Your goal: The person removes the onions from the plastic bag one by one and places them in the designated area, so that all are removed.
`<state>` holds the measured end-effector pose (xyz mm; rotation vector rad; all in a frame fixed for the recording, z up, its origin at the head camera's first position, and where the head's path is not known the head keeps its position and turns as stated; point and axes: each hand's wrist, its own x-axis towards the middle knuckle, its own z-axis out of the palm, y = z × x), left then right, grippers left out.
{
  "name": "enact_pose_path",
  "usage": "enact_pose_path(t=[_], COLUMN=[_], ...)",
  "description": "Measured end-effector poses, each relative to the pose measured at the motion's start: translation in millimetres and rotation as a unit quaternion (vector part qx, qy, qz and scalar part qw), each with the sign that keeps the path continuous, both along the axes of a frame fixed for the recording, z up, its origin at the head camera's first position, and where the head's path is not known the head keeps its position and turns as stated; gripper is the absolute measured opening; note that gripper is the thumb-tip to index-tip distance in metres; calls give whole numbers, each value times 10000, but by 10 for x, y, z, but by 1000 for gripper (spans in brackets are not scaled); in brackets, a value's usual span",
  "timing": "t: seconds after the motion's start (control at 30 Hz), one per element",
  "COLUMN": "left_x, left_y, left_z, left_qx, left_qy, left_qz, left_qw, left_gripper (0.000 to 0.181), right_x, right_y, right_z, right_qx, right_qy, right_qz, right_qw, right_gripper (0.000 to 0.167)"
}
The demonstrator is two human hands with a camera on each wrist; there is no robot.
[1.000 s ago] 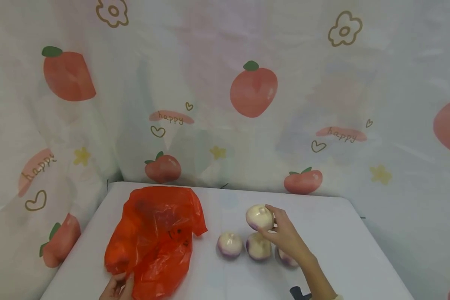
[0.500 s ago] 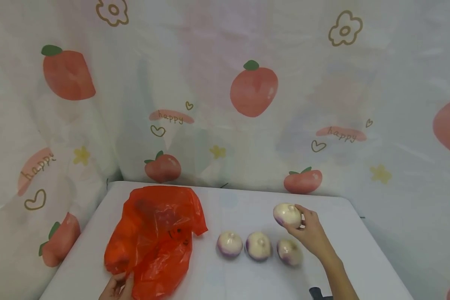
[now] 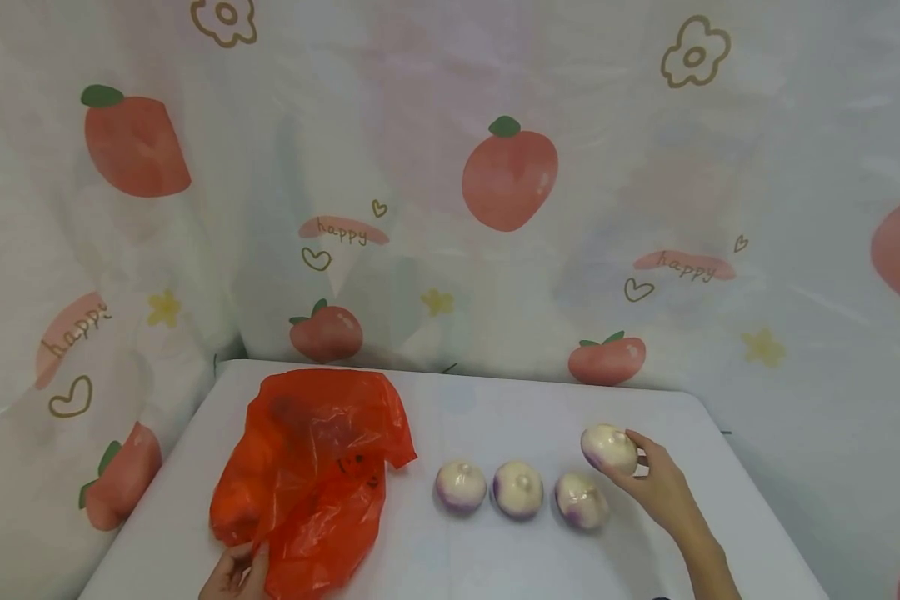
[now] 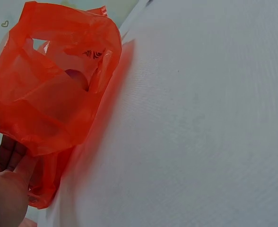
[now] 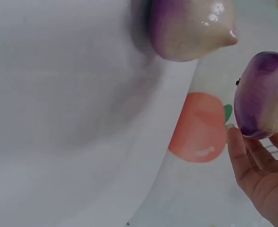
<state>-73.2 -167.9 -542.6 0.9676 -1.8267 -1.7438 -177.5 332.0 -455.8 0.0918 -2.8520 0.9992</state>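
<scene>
Holding a glossy, round white-and-purple turnip (image 3: 607, 447) up off the desk (image 3: 487, 417), the right hand (image 3: 658, 479) has its fingers and thumb curled around one side of it, so yeah, a proper grip. Three more turnips of the same sort are lined up to the left of those fingers: the nearest turnip (image 3: 581, 502) sits just below and left of them, then the middle turnip (image 3: 518, 489), and the farthest turnip (image 3: 461, 486) beyond that, all resting on the white desk.

Over on the other side, the left hand (image 3: 236, 573) is pinching the near edge of a crinkly, see-through red plastic bag (image 3: 315, 467) with black print on it. The bag spreads forward and to the right from those fingers. Something dark purple shows through it past the fingertips, can't tell what. Way out beyond both sets of fingers hangs a pale sheet (image 3: 420, 125) printed with red fruit.
</scene>
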Motion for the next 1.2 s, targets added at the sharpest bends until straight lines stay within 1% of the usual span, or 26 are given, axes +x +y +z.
enact_pose_path(t=[0.07, 0.13, 0.27, 0.33, 0.4, 0.5, 0.57, 0.63, 0.7, 0.8, 0.87, 0.93, 1.03, 1.13, 1.2], left_x=[-1, 2, 6, 6, 1, -3, -8, -5, -5, -8, -11, -12, -7, 3, 8], left_y=[7, 9, 12, 10, 14, 23, 30, 32, 34, 30, 27, 22, 15, 15, 17], left_z=[4, 8, 16, 18, 21, 27, 31, 30, 26, 12, -3, -13, -24, -9, -1], left_qx=[148, 226, 148, 133, 155, 205, 127, 60, 2, -17, 8, 21, 49, 11, -31], left_qy=[82, 41, -186, -207, -89, 70, -19, -129, -161, -132, -92, -151, -155, -379, -593], left_qz=[30, 35, -5, -52, -11, 30, 85, 72, 73, 61, 71, 53, 41, -63, -123], left_qw=[9999, 9997, 9997, 9997, 9998, 9998, 9999, 9999, 9998, 9999, 9999, 9999, 9999, 9993, 9982], left_gripper=[4, 4, 14, 20, 19, 12, 9, 10, 14, 15, 12, 10, 6, 12, 15], right_x=[31, 55, 88, 98, 108, 126, 136, 147, 161, 183, 200, 215, 235, 246, 252], right_y=[82, 157, 255, 286, 317, 366, 396, 408, 409, 400, 404, 412, 429, 435, 437], right_z=[-23, -45, -82, -96, -108, -118, -127, -141, -159, -189, -212, -235, -273, -307, -329], right_qx=[153, 310, 462, 457, 487, 647, 801, 905, 963, 981, 1006, 1008, 988, 921, 905], right_qy=[-124, -255, -561, -665, -761, -981, -1147, -1304, -1427, -1490, -1517, -1527, -1536, -1512, -1495], right_qz=[-84, -159, -206, -202, -230, -263, -265, -277, -283, -307, -304, -311, -313, -305, -319], right_qw=[9998, 9991, 9971, 9965, 9956, 9927, 9898, 9869, 9847, 9835, 9828, 9826, 9827, 9837, 9841], right_gripper=[82, 82, 84, 84, 83, 82, 82, 83, 85, 87, 88, 88, 87, 83, 81])
